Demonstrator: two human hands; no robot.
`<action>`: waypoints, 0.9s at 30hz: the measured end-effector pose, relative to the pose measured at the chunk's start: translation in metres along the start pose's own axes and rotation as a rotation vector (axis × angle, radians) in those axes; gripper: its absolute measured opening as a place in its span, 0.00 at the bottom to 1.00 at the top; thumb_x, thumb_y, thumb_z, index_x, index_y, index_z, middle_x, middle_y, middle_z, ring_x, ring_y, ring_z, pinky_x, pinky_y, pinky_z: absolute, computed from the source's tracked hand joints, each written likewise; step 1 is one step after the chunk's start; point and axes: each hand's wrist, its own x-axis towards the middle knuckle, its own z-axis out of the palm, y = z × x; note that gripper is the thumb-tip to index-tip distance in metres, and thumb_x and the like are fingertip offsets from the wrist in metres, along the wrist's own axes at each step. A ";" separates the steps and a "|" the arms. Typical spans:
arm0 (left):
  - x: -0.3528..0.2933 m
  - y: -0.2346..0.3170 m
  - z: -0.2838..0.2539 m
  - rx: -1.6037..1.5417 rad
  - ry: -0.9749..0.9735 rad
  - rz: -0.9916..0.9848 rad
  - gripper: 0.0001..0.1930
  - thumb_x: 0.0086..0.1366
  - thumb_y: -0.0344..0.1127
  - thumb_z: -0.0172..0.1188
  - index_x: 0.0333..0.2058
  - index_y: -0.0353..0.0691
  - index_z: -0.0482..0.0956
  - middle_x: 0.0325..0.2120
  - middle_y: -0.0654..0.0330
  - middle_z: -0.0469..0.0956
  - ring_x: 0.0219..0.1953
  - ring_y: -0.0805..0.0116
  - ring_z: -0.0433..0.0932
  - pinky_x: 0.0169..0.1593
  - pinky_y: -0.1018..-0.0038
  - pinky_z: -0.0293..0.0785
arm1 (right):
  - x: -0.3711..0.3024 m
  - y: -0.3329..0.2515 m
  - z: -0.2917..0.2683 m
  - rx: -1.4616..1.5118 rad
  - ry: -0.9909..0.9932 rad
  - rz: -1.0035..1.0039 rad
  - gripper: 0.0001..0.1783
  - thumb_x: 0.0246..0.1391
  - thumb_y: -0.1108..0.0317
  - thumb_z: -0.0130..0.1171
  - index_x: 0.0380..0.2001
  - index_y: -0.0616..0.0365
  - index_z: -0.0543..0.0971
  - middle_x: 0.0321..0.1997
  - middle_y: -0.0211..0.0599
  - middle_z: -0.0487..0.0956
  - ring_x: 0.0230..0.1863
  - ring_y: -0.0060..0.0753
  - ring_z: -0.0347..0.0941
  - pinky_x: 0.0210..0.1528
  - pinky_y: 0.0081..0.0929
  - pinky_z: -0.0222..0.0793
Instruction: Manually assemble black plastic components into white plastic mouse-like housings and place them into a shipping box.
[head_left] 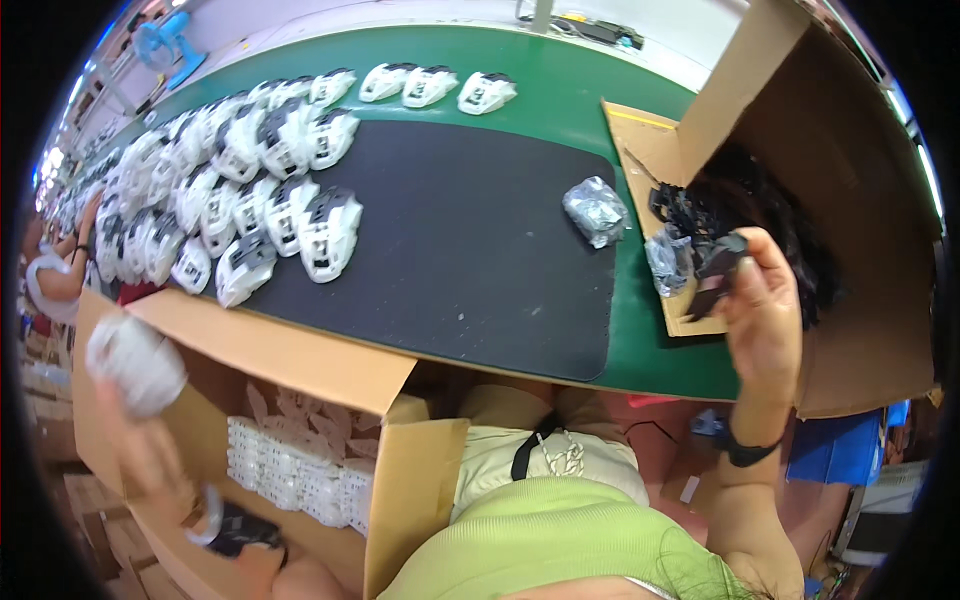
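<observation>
My left hand (pixel 150 455), smeared by motion, is closed on a white plastic shell (pixel 140 365) above an open cardboard box (pixel 270 330) at the lower left. Inside that box lie rows of similar white parts (pixel 290 475). On the right, my right hand (pixel 765 305) pinches a dark plastic part (pixel 717 275) between thumb and fingers. It is held in front of a second cardboard box (pixel 850 190), which lies on its side and holds a heap of black parts (pixel 760 200). Many white shells with black inserts (pixel 328 235) stand in rows at the left of the green table.
A black mat (pixel 460 240) covers the middle of the green table (pixel 560 75). A crumpled clear plastic bag (pixel 597 212) rests at the mat's right edge, and another bag (pixel 668 260) lies on the box flap. A blue fan (pixel 168 50) stands far left. A co-worker (pixel 60 270) sits at the left.
</observation>
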 end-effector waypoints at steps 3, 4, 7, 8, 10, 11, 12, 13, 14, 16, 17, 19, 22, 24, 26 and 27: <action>-0.040 -0.024 0.146 0.224 -0.345 0.201 0.20 0.62 0.30 0.50 0.53 0.34 0.63 0.49 0.55 0.67 0.47 0.68 0.69 0.52 0.74 0.66 | 0.008 0.028 0.071 0.123 -0.277 0.056 0.09 0.52 0.72 0.56 0.37 0.63 0.72 0.29 0.31 0.75 0.28 0.18 0.71 0.30 0.16 0.71; -0.049 -0.027 0.170 0.135 -0.512 0.216 0.21 0.62 0.29 0.51 0.54 0.35 0.63 0.49 0.56 0.67 0.48 0.69 0.68 0.51 0.75 0.65 | 0.008 0.024 0.090 0.208 -0.331 0.100 0.09 0.52 0.73 0.57 0.36 0.63 0.73 0.30 0.31 0.75 0.28 0.18 0.71 0.30 0.16 0.70; -0.062 -0.030 0.200 -0.048 -0.809 0.102 0.25 0.63 0.38 0.50 0.57 0.35 0.59 0.50 0.55 0.67 0.50 0.69 0.66 0.52 0.74 0.63 | 0.010 0.031 0.119 0.160 -0.314 0.058 0.09 0.50 0.75 0.58 0.35 0.63 0.73 0.30 0.29 0.74 0.28 0.16 0.70 0.31 0.16 0.68; -0.062 -0.028 0.202 -0.223 -0.832 0.022 0.31 0.62 0.48 0.50 0.58 0.35 0.57 0.50 0.55 0.67 0.51 0.68 0.66 0.54 0.73 0.61 | 0.010 0.032 0.123 0.162 -0.319 0.054 0.09 0.50 0.75 0.58 0.35 0.63 0.73 0.30 0.29 0.74 0.28 0.16 0.70 0.31 0.16 0.68; -0.066 -0.030 0.203 -0.400 -0.841 -0.078 0.37 0.61 0.57 0.49 0.59 0.34 0.54 0.51 0.54 0.66 0.53 0.68 0.65 0.55 0.73 0.60 | 0.009 0.039 0.128 0.063 -0.226 -0.073 0.09 0.50 0.75 0.58 0.35 0.63 0.72 0.30 0.30 0.74 0.28 0.16 0.69 0.31 0.15 0.68; -0.066 -0.031 0.203 -0.349 -0.846 -0.031 0.43 0.57 0.65 0.46 0.60 0.34 0.52 0.52 0.53 0.66 0.53 0.67 0.65 0.57 0.72 0.57 | 0.010 0.039 0.129 0.058 -0.219 -0.057 0.10 0.50 0.75 0.58 0.36 0.63 0.71 0.30 0.30 0.75 0.29 0.16 0.70 0.30 0.15 0.68; -0.066 -0.034 0.206 -0.301 -0.851 0.015 0.50 0.54 0.72 0.43 0.60 0.33 0.50 0.52 0.53 0.65 0.54 0.66 0.64 0.58 0.71 0.55 | 0.012 0.039 0.127 0.055 -0.220 -0.047 0.10 0.50 0.75 0.58 0.36 0.63 0.71 0.30 0.30 0.75 0.29 0.16 0.70 0.30 0.15 0.68; -0.069 -0.027 0.208 -0.284 -0.826 -0.066 0.54 0.49 0.76 0.43 0.61 0.33 0.49 0.52 0.52 0.65 0.55 0.66 0.63 0.59 0.70 0.53 | 0.013 0.039 0.123 0.074 -0.252 0.025 0.10 0.50 0.75 0.59 0.36 0.63 0.71 0.30 0.31 0.75 0.29 0.16 0.70 0.29 0.15 0.68; -0.069 -0.031 0.209 -0.286 -0.820 -0.077 0.54 0.49 0.76 0.43 0.61 0.33 0.49 0.52 0.52 0.65 0.55 0.66 0.63 0.59 0.70 0.53 | 0.013 0.038 0.121 0.092 -0.283 0.097 0.11 0.49 0.75 0.59 0.36 0.63 0.71 0.30 0.31 0.75 0.29 0.17 0.70 0.29 0.15 0.69; -0.069 -0.036 0.207 -0.310 -0.772 -0.059 0.53 0.50 0.75 0.43 0.61 0.33 0.49 0.53 0.52 0.64 0.55 0.65 0.63 0.59 0.70 0.53 | 0.008 0.034 0.121 0.133 -0.268 0.022 0.10 0.49 0.75 0.59 0.35 0.64 0.71 0.31 0.31 0.75 0.29 0.17 0.71 0.29 0.15 0.69; -0.068 -0.042 0.205 -0.328 -0.770 -0.053 0.53 0.50 0.75 0.46 0.60 0.33 0.50 0.51 0.52 0.65 0.54 0.66 0.63 0.58 0.70 0.55 | 0.010 0.034 0.125 0.108 -0.259 0.010 0.09 0.49 0.75 0.59 0.35 0.64 0.71 0.30 0.30 0.74 0.29 0.17 0.70 0.30 0.15 0.68; -0.067 -0.048 0.202 -0.310 -0.777 -0.033 0.52 0.49 0.73 0.49 0.60 0.34 0.51 0.50 0.53 0.66 0.53 0.66 0.64 0.58 0.71 0.56 | 0.016 0.037 0.132 0.045 -0.228 -0.032 0.08 0.50 0.76 0.58 0.34 0.64 0.71 0.30 0.29 0.74 0.28 0.16 0.69 0.31 0.14 0.67; -0.068 -0.052 0.203 -0.447 -0.751 -0.053 0.48 0.48 0.65 0.60 0.57 0.34 0.56 0.45 0.56 0.67 0.49 0.68 0.66 0.55 0.71 0.58 | 0.022 0.044 0.136 -0.009 -0.239 -0.064 0.08 0.50 0.76 0.58 0.33 0.63 0.70 0.28 0.27 0.72 0.29 0.14 0.67 0.33 0.13 0.65; -0.068 -0.050 0.198 -0.377 -0.735 -0.082 0.44 0.48 0.58 0.64 0.56 0.34 0.58 0.44 0.57 0.68 0.48 0.69 0.67 0.53 0.72 0.60 | 0.017 0.038 0.136 -0.016 -0.277 0.018 0.09 0.50 0.75 0.59 0.34 0.62 0.70 0.28 0.26 0.71 0.30 0.14 0.66 0.35 0.13 0.65; -0.066 -0.044 0.199 -0.390 -0.743 -0.056 0.38 0.51 0.53 0.63 0.53 0.34 0.60 0.43 0.58 0.69 0.46 0.71 0.67 0.51 0.73 0.62 | 0.013 0.046 0.143 -0.215 -0.227 -0.246 0.13 0.47 0.76 0.60 0.35 0.65 0.69 0.30 0.30 0.70 0.28 0.16 0.66 0.32 0.15 0.67; -0.067 -0.045 0.198 -0.452 -0.712 -0.061 0.36 0.52 0.51 0.63 0.53 0.33 0.61 0.42 0.58 0.69 0.45 0.71 0.67 0.50 0.73 0.62 | 0.011 0.051 0.148 -0.274 -0.203 -0.369 0.13 0.47 0.76 0.61 0.35 0.66 0.69 0.29 0.32 0.70 0.27 0.17 0.67 0.32 0.16 0.67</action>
